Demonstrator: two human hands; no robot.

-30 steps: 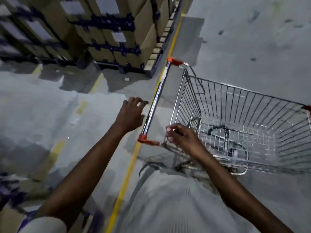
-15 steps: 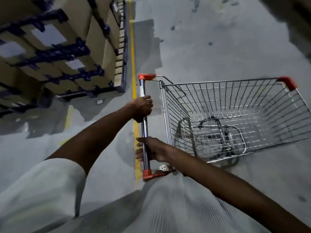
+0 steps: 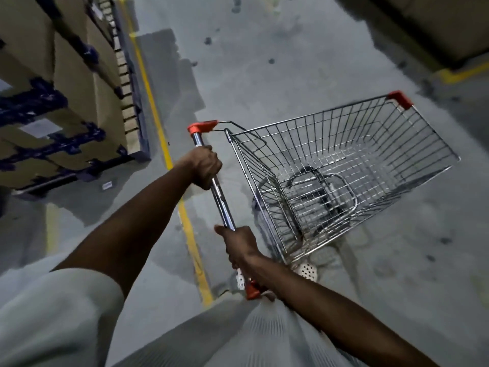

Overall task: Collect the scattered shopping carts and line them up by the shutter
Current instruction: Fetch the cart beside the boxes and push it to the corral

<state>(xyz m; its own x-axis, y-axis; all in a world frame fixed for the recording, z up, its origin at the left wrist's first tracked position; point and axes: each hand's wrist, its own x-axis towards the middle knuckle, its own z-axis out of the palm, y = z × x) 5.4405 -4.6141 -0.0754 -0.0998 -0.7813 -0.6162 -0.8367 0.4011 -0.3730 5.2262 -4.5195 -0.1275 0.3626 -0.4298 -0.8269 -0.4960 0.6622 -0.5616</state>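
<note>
An empty wire shopping cart (image 3: 344, 165) with red corner caps stands on the grey floor in front of me, its basket pointing right. Its chrome handle bar (image 3: 221, 205) has red end caps and runs from upper left to lower right. My left hand (image 3: 205, 166) grips the bar near its far end. My right hand (image 3: 239, 243) grips the bar near its close end. No shutter is in view.
Stacked cardboard boxes with dark blue straps (image 3: 53, 102) sit on a pallet at the left. A yellow floor line (image 3: 169, 165) runs along them, passing under the handle. More boxes (image 3: 436, 25) stand at the top right behind a yellow line. Open concrete floor (image 3: 264, 62) lies ahead.
My left hand closed round the handle bar, and my right hand moved from the basket's rim onto the bar. The cart swung round, so the aisle now lies ahead.
</note>
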